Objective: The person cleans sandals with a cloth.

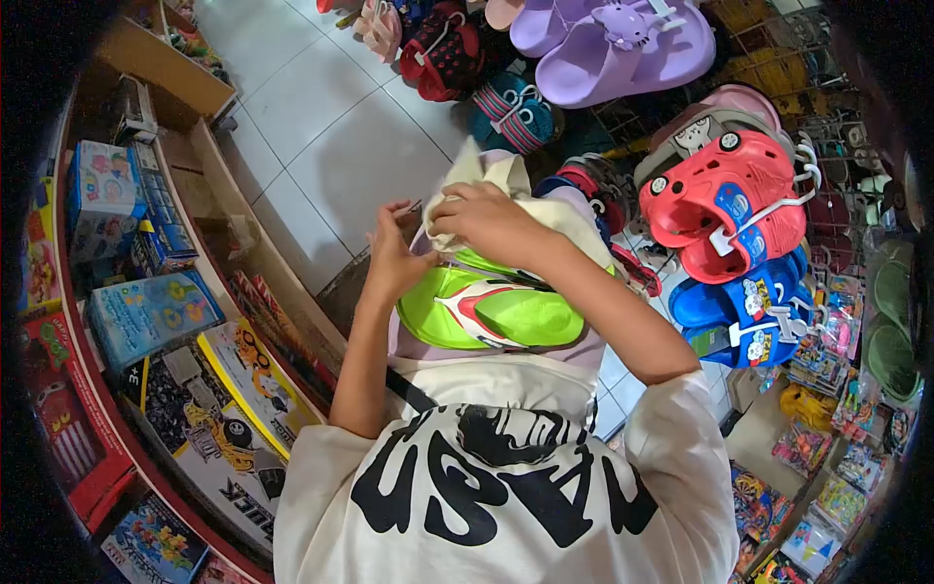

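Note:
My right hand point(486, 219) is closed on a cream cloth point(574, 222), its fingers curled into the bunched folds. Just left of it my left hand point(394, 258) has its thumb and fingers apart, the thumb right by the toe end of the green flip-flops point(443, 302). These bright green flip-flops have a white, red and black strap and lie across my lap, on a lilac surface point(404, 336). Part of the pair is tucked under my right forearm and the cloth.
Red clogs point(671, 209), blue slides point(749, 292) and purple slides point(623, 58) hang on the rack at the right. Boxed toys point(156, 311) fill the shelf along the left. White floor tiles point(341, 127) lie ahead. Small packaged goods point(837, 496) hang at the lower right.

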